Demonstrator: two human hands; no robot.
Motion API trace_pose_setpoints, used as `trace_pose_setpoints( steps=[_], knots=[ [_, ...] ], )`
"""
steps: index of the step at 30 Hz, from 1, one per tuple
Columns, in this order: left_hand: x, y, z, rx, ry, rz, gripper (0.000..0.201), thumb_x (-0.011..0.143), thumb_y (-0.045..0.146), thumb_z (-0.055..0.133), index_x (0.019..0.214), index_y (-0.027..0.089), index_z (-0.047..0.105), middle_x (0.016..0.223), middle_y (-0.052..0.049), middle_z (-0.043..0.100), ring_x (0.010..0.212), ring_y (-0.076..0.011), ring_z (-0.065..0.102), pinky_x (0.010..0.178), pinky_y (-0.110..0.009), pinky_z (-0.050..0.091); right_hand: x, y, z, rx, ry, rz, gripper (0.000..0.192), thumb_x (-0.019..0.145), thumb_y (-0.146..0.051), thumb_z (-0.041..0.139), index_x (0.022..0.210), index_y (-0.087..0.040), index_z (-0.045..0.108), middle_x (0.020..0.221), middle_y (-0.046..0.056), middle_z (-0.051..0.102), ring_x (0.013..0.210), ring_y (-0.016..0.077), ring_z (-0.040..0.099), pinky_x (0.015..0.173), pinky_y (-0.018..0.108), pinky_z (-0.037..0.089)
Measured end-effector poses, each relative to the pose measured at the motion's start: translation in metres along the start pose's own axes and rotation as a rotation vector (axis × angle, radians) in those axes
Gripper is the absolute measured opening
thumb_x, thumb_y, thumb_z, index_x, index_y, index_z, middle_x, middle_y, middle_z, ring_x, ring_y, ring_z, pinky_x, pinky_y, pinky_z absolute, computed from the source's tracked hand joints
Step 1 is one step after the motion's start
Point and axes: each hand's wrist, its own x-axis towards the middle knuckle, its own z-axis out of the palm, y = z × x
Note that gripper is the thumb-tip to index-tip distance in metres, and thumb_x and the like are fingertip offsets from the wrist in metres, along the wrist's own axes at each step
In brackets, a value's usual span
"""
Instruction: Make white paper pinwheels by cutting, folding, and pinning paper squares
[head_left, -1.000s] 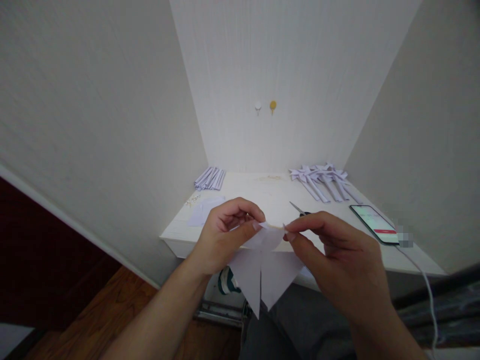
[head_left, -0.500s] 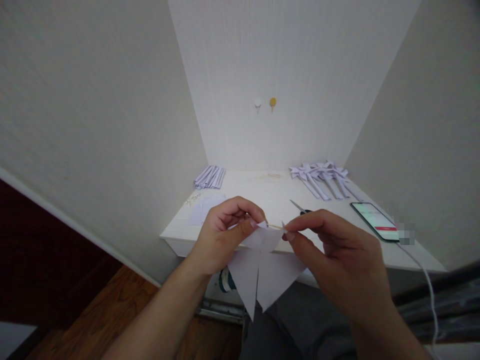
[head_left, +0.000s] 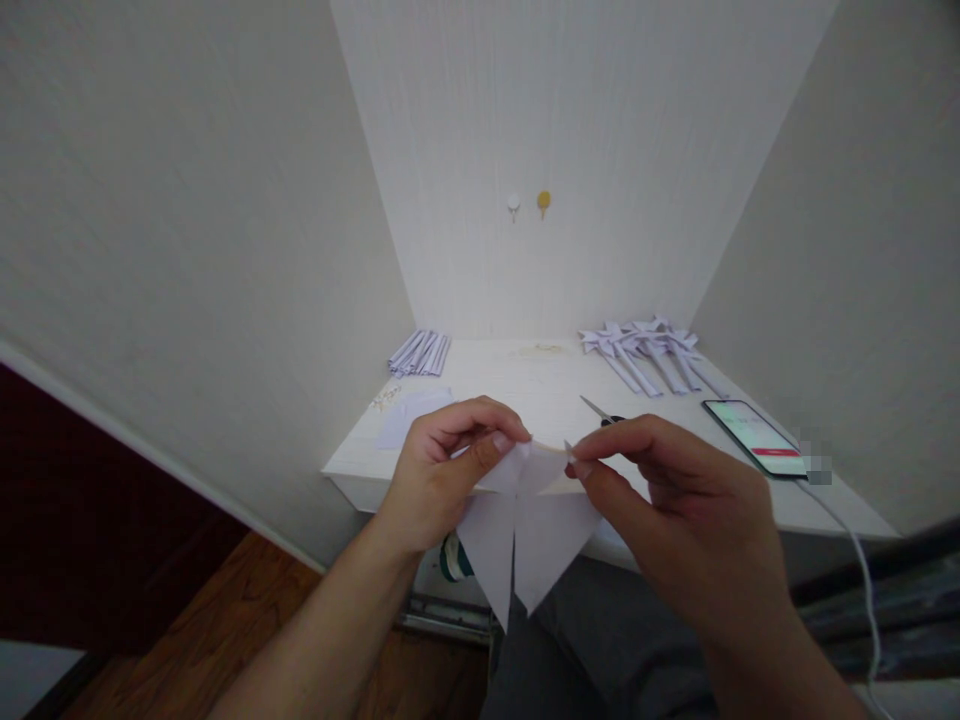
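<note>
Between my hands hangs a white paper sheet (head_left: pixel 551 540) with cuts running in towards its middle, its lower two flaps pointing down. My left hand (head_left: pixel 450 465) is closed, thumb and forefinger pinching the sheet's upper left part. My right hand (head_left: pixel 675 510) is closed too, its thumb and forefinger pinching the upper right corner, whose small tip sticks up. A thin pale stick (head_left: pixel 553 447) seems to span the gap between the fingertips; its ends are hidden.
On the white table (head_left: pixel 495 390) lie rolled paper sticks (head_left: pixel 420 353), loose paper sheets (head_left: pixel 401 420), small pale bits (head_left: pixel 386 398), scissors (head_left: pixel 598 409), several paper pinwheels (head_left: pixel 645 350) and a phone (head_left: pixel 754 440) with a white cable (head_left: pixel 862 580). Two hooks (head_left: pixel 544 202) are on the wall.
My left fingertips have moved slightly closer over the folded corner, covering its tip. The lower flaps have swung a little inward. My right hand keeps its pinch.
</note>
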Motion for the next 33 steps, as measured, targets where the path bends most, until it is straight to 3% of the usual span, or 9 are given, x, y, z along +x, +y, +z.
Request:
trace_pose_setpoints(
  steps=[8, 14, 20, 33],
  knots=[
    [-0.003, 0.009, 0.005, 0.08, -0.011, 0.033, 0.007, 0.087, 0.016, 0.078, 0.089, 0.023, 0.081, 0.09, -0.001, 0.075, 0.086, -0.0108, 0.067, 0.078, -0.019, 0.051, 0.003, -0.002, -0.002, 0.163, 0.024, 0.063, 0.015, 0.082, -0.013, 0.073, 0.083, -0.027, 0.076, 0.076, -0.002, 0.076, 0.065, 0.0133, 0.068, 0.056, 0.02, 0.052],
    [0.002, 0.025, 0.018, 0.044, -0.011, 0.009, 0.005, 0.082, 0.018, 0.082, 0.086, 0.019, 0.079, 0.084, -0.002, 0.076, 0.077, -0.0137, 0.068, 0.07, -0.023, 0.053, 0.003, 0.002, -0.008, 0.343, 0.019, 0.128, 0.018, 0.083, -0.01, 0.075, 0.084, -0.027, 0.077, 0.076, -0.001, 0.078, 0.069, 0.0137, 0.074, 0.061, 0.019, 0.058],
    [0.014, 0.048, 0.034, -0.002, -0.126, -0.056, 0.003, 0.083, 0.016, 0.078, 0.085, 0.018, 0.078, 0.084, -0.003, 0.076, 0.078, -0.0164, 0.069, 0.068, -0.025, 0.053, 0.007, 0.005, -0.018, 0.514, 0.037, 0.156, 0.01, 0.082, -0.017, 0.08, 0.082, -0.027, 0.078, 0.08, 0.001, 0.079, 0.071, 0.0165, 0.074, 0.065, 0.023, 0.059],
    [0.016, 0.052, 0.038, -0.077, -0.173, -0.12, 0.005, 0.081, 0.014, 0.077, 0.083, 0.019, 0.078, 0.075, 0.0, 0.072, 0.065, -0.0112, 0.06, 0.059, -0.021, 0.045, 0.006, -0.001, -0.023, 0.47, 0.069, 0.15, 0.008, 0.082, -0.019, 0.079, 0.082, -0.026, 0.077, 0.083, 0.002, 0.078, 0.077, 0.0163, 0.073, 0.07, 0.023, 0.057]
  ],
)
